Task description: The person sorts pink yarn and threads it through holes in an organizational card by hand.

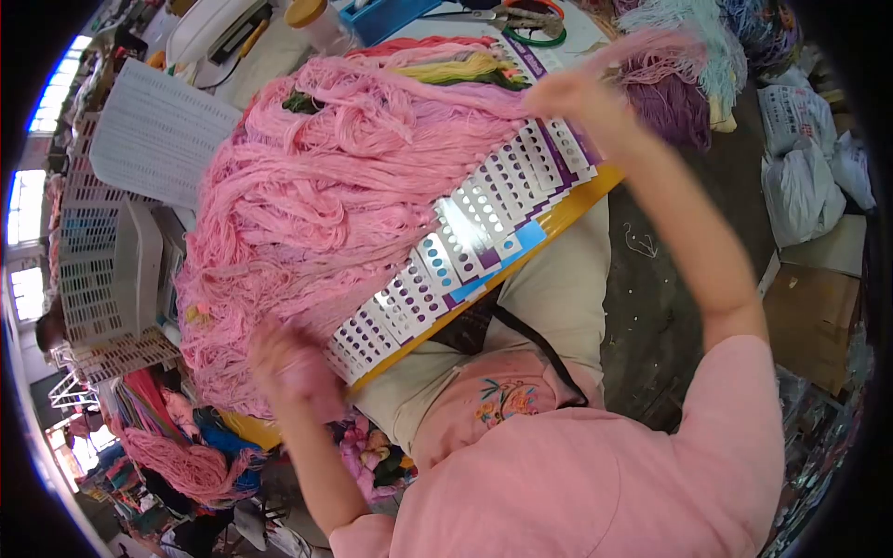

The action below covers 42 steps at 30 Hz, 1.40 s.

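A large heap of pink thread (307,186) covers the work surface. Along its right side runs a row of overlapping white cards with punched holes (474,209), lying on a yellow board (558,219). My left hand (293,367) is at the heap's lower left edge, blurred, with a pink bundle against the fingers; its grip is unclear. My right hand (577,98) is beside the upper end of the cards, its fingers closed and smeared by motion, near strands of pink thread. Yellow and green threads (465,70) lie just left of it.
A printed sheet (163,130) rests at the left by a plastic crate (88,270). Behind are a jar (321,23), a blue tray (386,17) and scissors (530,19). Purple yarn (670,107) hangs at the right, near plastic bags (800,191) and cardboard (814,312).
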{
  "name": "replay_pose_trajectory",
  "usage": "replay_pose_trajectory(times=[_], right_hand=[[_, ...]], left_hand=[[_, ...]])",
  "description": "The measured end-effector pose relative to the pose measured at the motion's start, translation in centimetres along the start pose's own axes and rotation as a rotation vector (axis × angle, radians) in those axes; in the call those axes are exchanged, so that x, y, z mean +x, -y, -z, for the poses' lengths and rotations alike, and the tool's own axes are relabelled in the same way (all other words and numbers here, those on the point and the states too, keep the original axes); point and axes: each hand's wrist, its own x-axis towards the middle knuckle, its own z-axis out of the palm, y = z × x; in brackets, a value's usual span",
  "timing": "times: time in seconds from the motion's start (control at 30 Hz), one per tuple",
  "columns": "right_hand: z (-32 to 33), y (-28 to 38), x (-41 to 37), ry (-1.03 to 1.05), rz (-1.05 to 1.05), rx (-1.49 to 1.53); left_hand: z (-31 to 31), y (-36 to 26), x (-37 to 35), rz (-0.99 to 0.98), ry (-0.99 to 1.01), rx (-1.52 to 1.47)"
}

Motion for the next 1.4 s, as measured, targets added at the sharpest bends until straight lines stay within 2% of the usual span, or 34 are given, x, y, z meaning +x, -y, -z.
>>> replay_pose_trajectory(times=[0.03, 0.07, 0.1, 0.13, 0.17, 0.27, 0.3, 0.33, 0.4, 0.43, 0.53, 0.57, 0.63, 0.67, 0.8, 0.87, 0.97, 1.07, 1.1, 1.17, 1.2, 1.3, 1.4], right_hand=[[-1.9, -1.5, -0.1, 0.113, -0.012, -0.230], [-4.1, -4.6, 0.0, 0.074, 0.092, -0.236], [-5.6, -5.4, -0.4, 0.086, 0.142, -0.260], [-6.9, -5.7, -1.1, 0.050, 0.008, -0.248], [-8.0, -6.2, -1.6, -0.046, 0.226, -0.442], [-9.2, -7.5, -2.3, -0.179, 0.464, -0.632], [-9.5, -7.6, -2.6, -0.233, 0.511, -0.651], [-9.5, -7.5, -3.1, -0.185, 0.398, -0.657], [-8.7, -7.2, -3.2, -0.162, 0.383, -0.621], [-8.3, -7.0, -3.3, -0.145, 0.368, -0.587], [-7.6, -7.2, -3.5, -0.145, 0.431, -0.618], [-7.9, -7.1, -3.9, -0.066, 0.466, -0.645], [-9.2, -6.2, -5.0, 0.030, 0.456, -0.745], [-9.6, -5.9, -5.4, 0.056, 0.454, -0.834], [-9.7, -5.0, -5.9, 0.020, 0.503, -0.851], [-8.9, -5.6, -5.3, 0.171, 0.387, -0.691], [-8.6, -5.5, -4.2, 0.186, 0.292, -0.578], [-8.1, -5.1, -3.8, 0.172, 0.220, -0.482], [-7.9, -4.9, -3.8, 0.170, 0.183, -0.457], [-7.7, -5.0, -3.9, 0.178, 0.167, -0.483], [-8.0, -5.6, -4.0, 0.165, 0.226, -0.485], [-8.5, -6.0, -4.1, 0.167, 0.295, -0.490], [-8.4, -6.3, -4.3, 0.157, 0.306, -0.500]], left_hand=[[-1.9, 3.4, 2.3, 0.308, 0.276, -0.121], [-4.3, 6.6, 3.2, 0.291, 0.019, 0.062], [-7.7, 9.6, 3.4, 0.312, -0.006, 0.249], [-10.3, 12.2, 3.6, 0.331, -0.033, 0.434], [-11.0, 14.3, 4.3, 0.371, -0.028, 0.560], [-11.9, 19.1, 6.0, 0.446, -0.072, 0.917], [-11.6, 20.4, 6.7, 0.401, -0.034, 0.977], [-11.3, 20.9, 7.3, 0.402, -0.040, 0.973], [-11.6, 21.5, 8.0, 0.423, 0.004, 1.182], [-11.2, 21.0, 8.2, 0.445, 0.116, 1.257], [-12.0, 19.2, 6.6, 0.485, -0.001, 1.310], [-11.6, 19.1, 6.4, 0.492, -0.005, 1.312], [-10.7, 19.0, 6.4, 0.404, -0.065, 1.072], [-10.8, 18.8, 6.6, 0.387, 0.006, 0.993], [-11.1, 19.4, 6.9, 0.364, 0.012, 0.922], [-11.5, 20.1, 6.7, 0.326, -0.086, 0.928], [-11.4, 20.8, 7.1, 0.413, -0.196, 1.083], [-11.0, 19.5, 6.7, 0.332, -0.008, 0.944], [-11.4, 18.3, 6.2, 0.331, -0.043, 0.894], [-10.6, 16.0, 6.1, 0.367, -0.057, 0.702], [-10.8, 15.9, 6.1, 0.336, -0.137, 0.766], [-10.6, 17.2, 6.4, 0.289, -0.116, 0.956], [-10.3, 17.0, 6.3, 0.268, -0.128, 0.784]])
